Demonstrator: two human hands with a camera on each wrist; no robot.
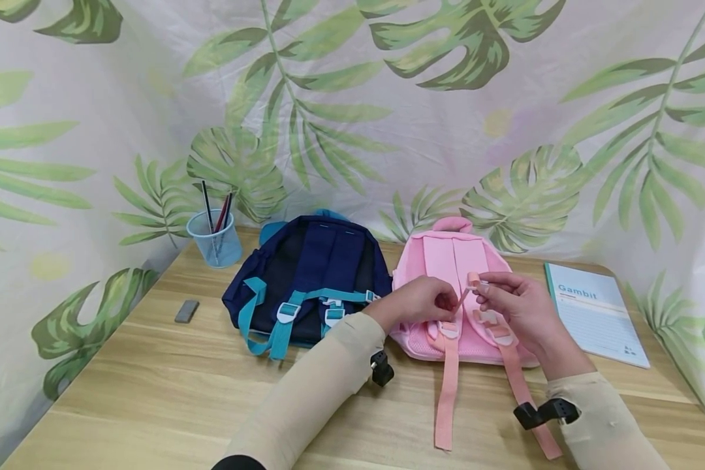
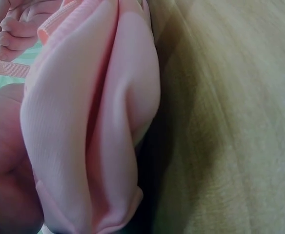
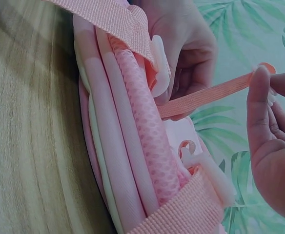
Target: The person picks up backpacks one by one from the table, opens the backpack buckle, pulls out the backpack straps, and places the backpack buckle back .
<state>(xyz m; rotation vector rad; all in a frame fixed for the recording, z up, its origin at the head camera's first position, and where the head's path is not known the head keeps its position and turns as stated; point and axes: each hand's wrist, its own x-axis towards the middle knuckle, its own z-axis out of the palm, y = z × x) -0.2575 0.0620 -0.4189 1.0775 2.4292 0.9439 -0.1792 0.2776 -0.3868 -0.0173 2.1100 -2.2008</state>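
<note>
A pink backpack (image 1: 438, 253) lies on the wooden table with its shoulder-strap side up. Above it, the right hand (image 1: 517, 303) pinches the end of a narrow peach strap (image 3: 211, 96) between thumb and forefinger, beside a small white plastic piece. Lower on the same strap, the left hand (image 1: 416, 301) grips it with curled fingers, so the strap runs taut between the hands. White buckles (image 1: 448, 329) and two wide peach webbing straps (image 1: 446, 398) hang toward the table's front. The left wrist view shows mostly the backpack's pink side, with part of the left hand at its edge.
Left of the pink backpack stands a navy backpack (image 1: 329, 254) with teal straps (image 1: 279, 336). Farther left are a blue mesh pen cup (image 1: 214, 245) and a grey eraser (image 1: 187, 311). A notebook (image 1: 599, 320) lies at the right. A leaf-print curtain (image 1: 341, 111) hangs behind the table.
</note>
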